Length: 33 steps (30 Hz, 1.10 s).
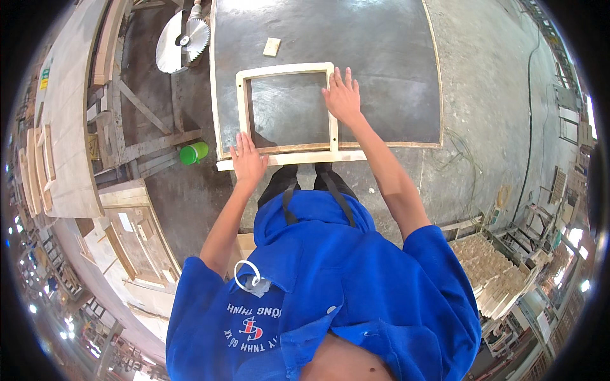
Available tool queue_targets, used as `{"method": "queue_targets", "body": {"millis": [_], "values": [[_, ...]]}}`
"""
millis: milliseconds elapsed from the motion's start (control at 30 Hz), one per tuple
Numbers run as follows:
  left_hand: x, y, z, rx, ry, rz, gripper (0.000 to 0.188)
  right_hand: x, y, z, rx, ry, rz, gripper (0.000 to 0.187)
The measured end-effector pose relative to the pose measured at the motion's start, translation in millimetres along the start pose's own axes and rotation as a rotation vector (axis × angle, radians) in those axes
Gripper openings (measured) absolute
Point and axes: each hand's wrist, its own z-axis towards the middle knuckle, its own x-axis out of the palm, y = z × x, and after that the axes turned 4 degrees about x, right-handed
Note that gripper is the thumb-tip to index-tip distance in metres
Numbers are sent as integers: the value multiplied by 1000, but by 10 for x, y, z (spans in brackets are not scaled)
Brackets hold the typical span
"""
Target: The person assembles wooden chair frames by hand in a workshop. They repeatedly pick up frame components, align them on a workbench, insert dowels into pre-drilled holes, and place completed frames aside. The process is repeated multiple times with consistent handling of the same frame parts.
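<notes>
A pale wooden frame (pixel 284 68) lies on a dark-topped table (pixel 387 76), its near rail running along the table's front edge and sticking out to both sides. My left hand (pixel 250 159) rests at the frame's near left corner, fingers stretched out over the wood. Higher up, my right hand (pixel 343 98) lies with spread fingers against the right side rail, close to the far right corner. Neither hand grips anything. Dark holes show in the side rails. Beyond the frame sits a small pale wooden block (pixel 272 47).
Left of the table, a large toothed circular saw blade (pixel 185 40) is exposed. A green cup-shaped container (pixel 194 153) stands below it beside wooden beams. Curved wooden pieces (pixel 39 170) lie on a board at far left. Stacked wood strips (pixel 489 270) are at lower right.
</notes>
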Motion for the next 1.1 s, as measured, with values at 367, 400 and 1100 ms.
{"method": "queue_targets", "body": {"millis": [367,400,1100], "values": [[249,-29,-392,-27,-66,-166,85,-96,202,262,39,364,-338,62],[261,-18,-392,-32,-59,-183,85,-100,236,291,40,379,-326,63],[-856,157,3126,135,-315,-439,51,153,327,-176,324,48,373,71]]}}
